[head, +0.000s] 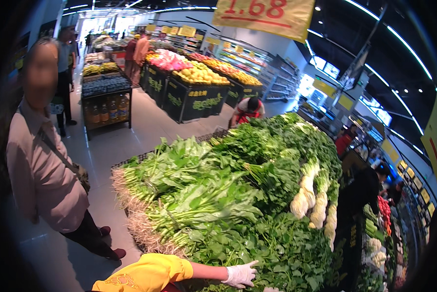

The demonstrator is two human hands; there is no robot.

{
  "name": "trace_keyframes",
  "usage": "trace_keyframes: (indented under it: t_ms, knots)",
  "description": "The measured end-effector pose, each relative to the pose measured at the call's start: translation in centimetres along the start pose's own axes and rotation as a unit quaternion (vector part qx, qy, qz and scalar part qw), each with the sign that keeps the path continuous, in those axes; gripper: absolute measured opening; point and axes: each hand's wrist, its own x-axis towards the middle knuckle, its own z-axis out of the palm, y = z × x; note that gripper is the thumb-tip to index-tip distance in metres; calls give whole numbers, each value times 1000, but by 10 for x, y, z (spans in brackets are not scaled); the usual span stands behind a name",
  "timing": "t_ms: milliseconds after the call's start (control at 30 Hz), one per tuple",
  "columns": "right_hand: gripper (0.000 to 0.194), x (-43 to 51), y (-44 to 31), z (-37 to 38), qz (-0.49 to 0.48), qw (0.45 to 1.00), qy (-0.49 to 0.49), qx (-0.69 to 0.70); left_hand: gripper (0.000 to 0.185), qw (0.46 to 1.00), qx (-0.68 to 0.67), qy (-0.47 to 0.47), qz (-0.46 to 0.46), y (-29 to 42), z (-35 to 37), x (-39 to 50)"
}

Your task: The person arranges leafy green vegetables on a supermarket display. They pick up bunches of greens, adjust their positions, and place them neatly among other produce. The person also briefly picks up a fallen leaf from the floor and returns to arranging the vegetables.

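My left hand, in a thin white glove below a yellow sleeve, rests at the near edge of a heap of dark leafy greens. Its fingers are spread on the leaves, and no bunch shows in its grasp. Of my right hand only a pale gloved sliver appears at the bottom rim; the remainder is out of view. Beyond the left hand lie bunches of long-stemmed greens with pale stringy roots towards the aisle. Several pale napa cabbages are lined up on the right.
A person in a pink shirt stands left of the display. Another person in a red apron bends at its far side. Fruit bins and a bottle rack stand across the aisle. A yellow price sign hangs overhead.
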Motion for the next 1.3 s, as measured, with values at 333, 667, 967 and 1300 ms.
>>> trace_keyframes:
  t_ms: [333,667,967,1300]
  knots:
    - [36,-16,-13,-28,-44,995,42,81,37,996,-21,82,-10,-6,2,-6]
    - [32,-34,38,9,-58,922,117,365,37,996,-39,79,-33,-10,-12,-13]
    - [28,-52,53,17,52,941,217,254,37,994,-62,53,-78,-33,-31,-19]
    - [24,-102,83,-18,306,705,275,578,33,990,-91,42,-103,-36,-24,-18]
